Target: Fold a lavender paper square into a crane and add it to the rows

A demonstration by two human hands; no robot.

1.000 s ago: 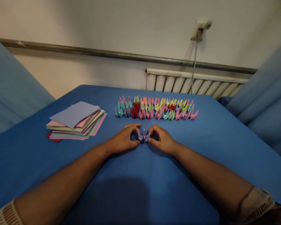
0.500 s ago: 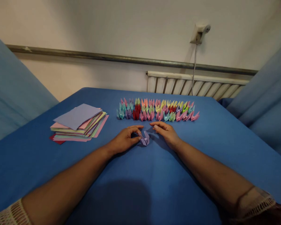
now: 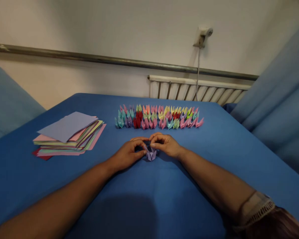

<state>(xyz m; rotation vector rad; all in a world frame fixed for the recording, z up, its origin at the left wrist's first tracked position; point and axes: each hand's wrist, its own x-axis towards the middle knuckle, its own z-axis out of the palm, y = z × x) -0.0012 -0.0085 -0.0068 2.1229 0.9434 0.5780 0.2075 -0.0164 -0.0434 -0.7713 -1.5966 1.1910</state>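
A small purple origami crane (image 3: 151,156) stands on the blue cloth between my two hands. My left hand (image 3: 133,151) is closed, thumb and fingers pinching the crane's left point. On the other side, my right hand (image 3: 165,145) pinches its right point between thumb and forefinger. The crane's lower body shows below the fingertips; its far side is hidden behind them. Beyond my hands stand rows of folded paper cranes (image 3: 145,123) in pink, red, teal, yellow, green and purple.
A stack of coloured paper sheets (image 3: 72,132) lies at the left, a lavender sheet on top. Blue cloth (image 3: 189,205) covers the table. Behind it are a metal rail (image 3: 102,59), a radiator (image 3: 179,86) and a wall socket with a cord (image 3: 201,36). Blue curtains (image 3: 276,103) hang at both sides.
My right hand has moved in to the crane and closed on its right point; before, it was open and apart. My left hand still holds the left point. The view has shifted slightly right.
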